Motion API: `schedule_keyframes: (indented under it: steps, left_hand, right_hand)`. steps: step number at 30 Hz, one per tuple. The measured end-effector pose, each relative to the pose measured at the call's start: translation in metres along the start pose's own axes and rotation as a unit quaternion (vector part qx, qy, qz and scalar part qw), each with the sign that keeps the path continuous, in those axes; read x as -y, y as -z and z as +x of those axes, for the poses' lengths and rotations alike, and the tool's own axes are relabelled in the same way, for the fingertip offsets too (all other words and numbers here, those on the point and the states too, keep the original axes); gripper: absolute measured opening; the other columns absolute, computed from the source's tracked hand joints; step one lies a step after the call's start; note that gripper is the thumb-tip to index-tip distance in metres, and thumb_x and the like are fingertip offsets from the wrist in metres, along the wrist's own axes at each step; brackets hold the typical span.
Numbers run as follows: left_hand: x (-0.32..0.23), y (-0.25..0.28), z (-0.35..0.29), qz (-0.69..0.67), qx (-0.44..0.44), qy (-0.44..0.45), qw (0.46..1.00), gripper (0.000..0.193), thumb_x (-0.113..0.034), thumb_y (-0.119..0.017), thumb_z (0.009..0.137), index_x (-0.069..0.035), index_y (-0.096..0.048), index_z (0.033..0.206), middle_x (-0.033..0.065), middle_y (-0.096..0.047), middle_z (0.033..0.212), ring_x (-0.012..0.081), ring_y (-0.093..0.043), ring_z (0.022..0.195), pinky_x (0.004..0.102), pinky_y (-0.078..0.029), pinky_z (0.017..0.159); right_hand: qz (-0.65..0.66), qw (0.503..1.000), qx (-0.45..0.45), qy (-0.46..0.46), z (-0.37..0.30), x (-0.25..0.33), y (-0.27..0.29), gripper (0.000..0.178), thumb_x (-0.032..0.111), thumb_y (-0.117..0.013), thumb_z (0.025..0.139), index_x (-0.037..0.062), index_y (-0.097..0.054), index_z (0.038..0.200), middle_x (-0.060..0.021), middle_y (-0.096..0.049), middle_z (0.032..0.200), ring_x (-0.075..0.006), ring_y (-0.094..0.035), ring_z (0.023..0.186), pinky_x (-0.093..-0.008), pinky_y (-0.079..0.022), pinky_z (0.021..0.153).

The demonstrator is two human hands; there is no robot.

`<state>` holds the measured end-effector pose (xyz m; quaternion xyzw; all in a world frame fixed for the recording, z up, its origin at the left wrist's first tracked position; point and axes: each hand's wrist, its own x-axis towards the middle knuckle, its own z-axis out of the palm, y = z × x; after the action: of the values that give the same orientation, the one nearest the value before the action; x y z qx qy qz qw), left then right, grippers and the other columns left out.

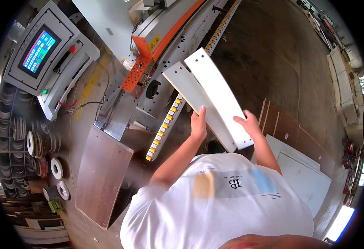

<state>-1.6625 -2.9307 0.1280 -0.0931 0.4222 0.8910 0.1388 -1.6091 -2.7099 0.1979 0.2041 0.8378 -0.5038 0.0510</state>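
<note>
Two long white panels, each with small dark holes near its ends, lie side by side in front of my chest, slanting away to the upper left. My left hand (198, 124) is closed on the outer edge of the left, shaded panel (198, 99), thumb on its upper face. A tan edge shows along that panel's left side. My right hand (248, 123) is closed on the outer edge of the right, brighter panel (219, 91), its thumb also on top. The panels touch or overlap near my body and spread apart toward their far ends. The fingers underneath are hidden.
Ahead stands a long machine with an orange bracket (139, 62) and a yellow-and-white roller track (163, 128). A control console (45, 47) with a lit screen is at far left. A brown board (103, 176) stands left; white boards (304, 178) lean at right.
</note>
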Motion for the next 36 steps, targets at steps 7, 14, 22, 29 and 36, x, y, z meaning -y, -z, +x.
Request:
schedule_keyframes:
  steps: [7,14,22,29,36]
  left_hand:
    - [-0.010,-0.016,0.062,0.055,-0.131,-0.075,0.987,0.040,-0.030,-0.047,0.105,0.001,-0.049,0.131,0.0069,-0.060,0.113,0.0144,-0.055,0.100,0.0307,-0.046,0.088]
    - [-0.006,-0.070,0.102,0.008,-0.134,-0.020,0.991,0.053,-0.040,-0.044,0.105,-0.001,-0.041,0.140,0.0087,-0.051,0.135,0.0208,-0.049,0.121,0.0354,-0.042,0.101]
    - [0.011,-0.079,0.129,0.040,-0.202,0.009,0.979,0.044,-0.038,-0.044,0.106,-0.002,-0.052,0.128,0.0076,-0.061,0.115,0.0170,-0.058,0.101,0.0328,-0.048,0.088]
    - [0.036,-0.024,0.123,-0.004,-0.323,-0.050,0.945,0.029,-0.026,-0.055,0.102,0.000,-0.059,0.115,0.0049,-0.064,0.096,0.0120,-0.056,0.083,0.0285,-0.047,0.073]
    - [0.001,0.046,0.115,0.057,-0.373,-0.083,0.922,0.022,-0.025,-0.060,0.099,-0.005,-0.063,0.092,-0.0035,-0.049,0.067,0.0074,-0.041,0.052,0.0253,-0.033,0.047]
  right_hand:
    - [-0.108,0.957,-0.174,0.207,0.050,0.043,0.027,0.031,0.027,-0.071,0.088,0.0011,-0.063,0.103,-0.0130,-0.064,0.088,-0.0282,-0.062,0.076,-0.0371,-0.048,0.072]
    - [-0.213,0.952,-0.018,0.220,0.099,0.031,0.011,0.033,0.033,-0.072,0.085,0.0074,-0.064,0.103,-0.0158,-0.068,0.084,-0.0367,-0.066,0.077,-0.0423,-0.051,0.065]
    - [-0.167,0.963,0.017,0.211,0.156,0.026,0.024,0.032,0.033,-0.074,0.084,0.0058,-0.062,0.095,-0.0157,-0.064,0.073,-0.0367,-0.062,0.067,-0.0429,-0.047,0.058]
    - [-0.117,0.978,0.018,0.173,0.174,0.016,0.034,0.032,0.034,-0.071,0.087,0.0065,-0.066,0.102,-0.0147,-0.065,0.075,-0.0314,-0.063,0.066,-0.0387,-0.048,0.062]
    - [-0.085,0.980,-0.104,0.147,0.170,-0.013,0.071,0.030,0.031,-0.068,0.091,0.0031,-0.066,0.102,-0.0108,-0.066,0.077,-0.0194,-0.060,0.068,-0.0345,-0.048,0.067]
